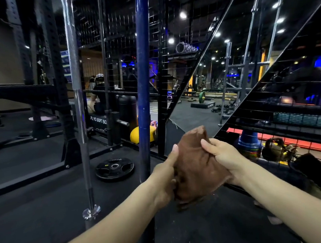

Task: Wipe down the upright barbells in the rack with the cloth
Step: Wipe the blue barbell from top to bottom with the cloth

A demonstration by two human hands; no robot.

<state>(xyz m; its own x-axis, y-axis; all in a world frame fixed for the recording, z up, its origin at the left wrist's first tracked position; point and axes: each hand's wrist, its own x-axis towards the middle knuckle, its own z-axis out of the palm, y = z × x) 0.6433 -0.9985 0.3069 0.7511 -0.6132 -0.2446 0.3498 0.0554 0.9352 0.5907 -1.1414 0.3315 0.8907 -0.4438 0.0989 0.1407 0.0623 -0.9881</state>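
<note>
A brown cloth [194, 169] is bunched between both hands in front of me. My left hand [167, 177] grips its left side with the thumb up along the fabric. My right hand [225, 158] pinches its right side. Two barbells stand upright just left of the cloth: a blue one [144, 74], close beside my left hand, and a chrome one [78, 101] farther left with its collar near the floor. Neither hand nor the cloth touches a bar.
A black weight plate [115, 169] lies flat on the dark rubber floor between the bars. A wire mesh cage [163, 78] and slanted mirrors stand behind. A yellow ball [135, 136] and kettlebells [274, 149] sit near the mesh. A person sits beyond the mesh.
</note>
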